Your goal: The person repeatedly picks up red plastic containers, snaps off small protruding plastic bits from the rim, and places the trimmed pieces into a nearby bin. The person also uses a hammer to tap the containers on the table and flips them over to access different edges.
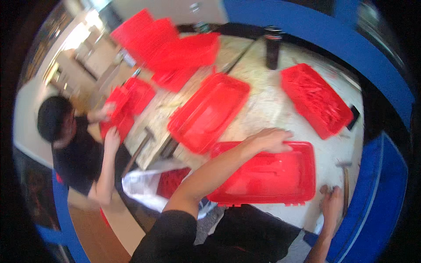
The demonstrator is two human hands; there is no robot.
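Observation:
In front of me lies a shallow red plastic lid (pixel 272 179) with a raised rim and small tabs along its near edge. My left hand (pixel 274 140) reaches across to its far rim, fingers stretched out; motion blur hides whether they touch it. Off the lid's right side, my right hand (pixel 332 205) is curled, with a small brown thing (pixel 325 189) at its fingers that I cannot make out. A hammer (pixel 345 179) lies right beside that hand, its handle partly hidden.
A second red lid (pixel 210 111) lies farther left. A red bin of small red parts (pixel 315 101) and a dark tumbler (pixel 272 48) stand beyond. Red cases (pixel 162 44) are stacked far left. A co-worker (pixel 79 149) handles red pieces near another hammer (pixel 142 147). A white bag (pixel 142 186) holds red parts.

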